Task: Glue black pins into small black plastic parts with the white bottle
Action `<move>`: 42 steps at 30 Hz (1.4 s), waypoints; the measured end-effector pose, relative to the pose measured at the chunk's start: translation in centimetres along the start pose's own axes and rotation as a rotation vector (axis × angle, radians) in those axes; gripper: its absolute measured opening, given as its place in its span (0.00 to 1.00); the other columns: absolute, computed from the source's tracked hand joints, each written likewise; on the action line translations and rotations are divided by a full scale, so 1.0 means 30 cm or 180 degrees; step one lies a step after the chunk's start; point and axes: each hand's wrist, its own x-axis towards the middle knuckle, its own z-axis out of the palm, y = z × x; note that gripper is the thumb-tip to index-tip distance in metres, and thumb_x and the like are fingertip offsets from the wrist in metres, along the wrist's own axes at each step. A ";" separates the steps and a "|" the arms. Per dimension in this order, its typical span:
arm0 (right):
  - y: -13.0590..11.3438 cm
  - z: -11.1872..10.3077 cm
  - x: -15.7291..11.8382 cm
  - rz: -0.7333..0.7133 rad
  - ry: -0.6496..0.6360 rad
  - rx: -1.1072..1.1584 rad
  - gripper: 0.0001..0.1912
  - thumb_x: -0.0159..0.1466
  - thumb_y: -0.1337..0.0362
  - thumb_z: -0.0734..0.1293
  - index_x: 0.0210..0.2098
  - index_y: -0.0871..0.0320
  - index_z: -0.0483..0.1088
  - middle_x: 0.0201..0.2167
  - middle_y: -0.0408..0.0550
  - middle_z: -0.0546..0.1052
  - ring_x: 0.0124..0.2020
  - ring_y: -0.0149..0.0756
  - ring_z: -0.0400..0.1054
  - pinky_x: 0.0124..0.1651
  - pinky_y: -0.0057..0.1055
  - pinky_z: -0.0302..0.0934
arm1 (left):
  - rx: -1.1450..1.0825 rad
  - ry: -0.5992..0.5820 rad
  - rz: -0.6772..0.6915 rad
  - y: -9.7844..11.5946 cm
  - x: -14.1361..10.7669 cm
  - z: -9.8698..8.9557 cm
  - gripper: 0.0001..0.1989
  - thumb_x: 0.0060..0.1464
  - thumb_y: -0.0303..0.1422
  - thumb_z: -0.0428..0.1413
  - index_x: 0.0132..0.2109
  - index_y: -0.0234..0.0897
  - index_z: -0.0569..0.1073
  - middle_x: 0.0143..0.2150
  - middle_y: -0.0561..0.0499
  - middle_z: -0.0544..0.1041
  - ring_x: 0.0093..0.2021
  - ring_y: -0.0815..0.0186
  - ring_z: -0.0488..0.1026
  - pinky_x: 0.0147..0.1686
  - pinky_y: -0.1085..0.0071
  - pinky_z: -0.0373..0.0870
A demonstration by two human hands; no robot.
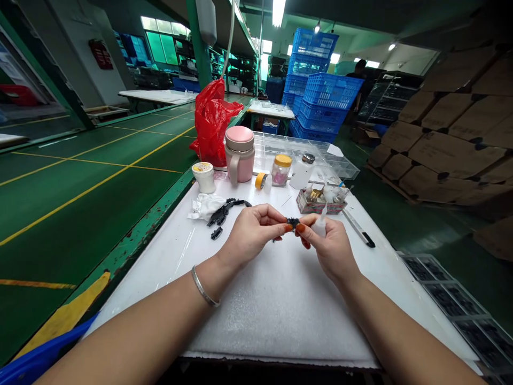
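Over the white foam-covered table (264,315), my left hand (250,232) and my right hand (331,243) meet, both closed. Thumbs and fingertips of both pinch a small black plastic part (293,221) between them. Tucked in my right hand as well is a small white glue bottle (320,226), its thin nozzle pointing up. Left of my left hand lies a curved row of similar black parts (224,211), with one loose black piece (216,233) just below it. Fingers cover much of the held part, so its exact shape is hidden.
Behind my hands stand a pink mug (240,160), a white tub (204,179), a yellow-lidded jar (281,170), a metal-capped bottle (302,172) and a small box of bottles (320,206). A utility knife (360,230) lies right. Crumpled tissue (205,206) sits left; a red bag (214,123) stands behind.
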 end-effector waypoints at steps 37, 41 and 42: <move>-0.053 -0.035 0.007 0.0027 -0.0278 -0.0287 0.18 0.60 0.52 0.73 0.26 0.60 0.70 0.21 0.44 0.73 0.21 0.29 0.63 0.25 0.27 0.56 | 0.0203 -0.0177 -0.0885 -0.015 0.062 -0.091 0.09 0.47 0.32 0.66 0.31 0.31 0.75 0.38 0.43 0.80 0.36 0.67 0.76 0.33 0.75 0.71; -0.060 -0.026 -0.009 -0.0180 -0.0311 -0.0488 0.16 0.61 0.55 0.72 0.26 0.59 0.71 0.21 0.43 0.73 0.21 0.29 0.63 0.25 0.27 0.56 | -0.0510 -0.0177 -0.1049 -0.012 0.052 -0.085 0.11 0.45 0.31 0.69 0.31 0.29 0.75 0.34 0.45 0.79 0.32 0.71 0.75 0.31 0.79 0.71; -0.061 -0.025 -0.013 -0.0245 -0.0306 -0.0546 0.15 0.62 0.55 0.71 0.26 0.59 0.71 0.21 0.43 0.73 0.21 0.29 0.63 0.25 0.27 0.56 | -0.0641 -0.0234 -0.1076 -0.012 0.049 -0.083 0.12 0.44 0.30 0.70 0.31 0.29 0.75 0.33 0.46 0.79 0.32 0.71 0.75 0.31 0.79 0.71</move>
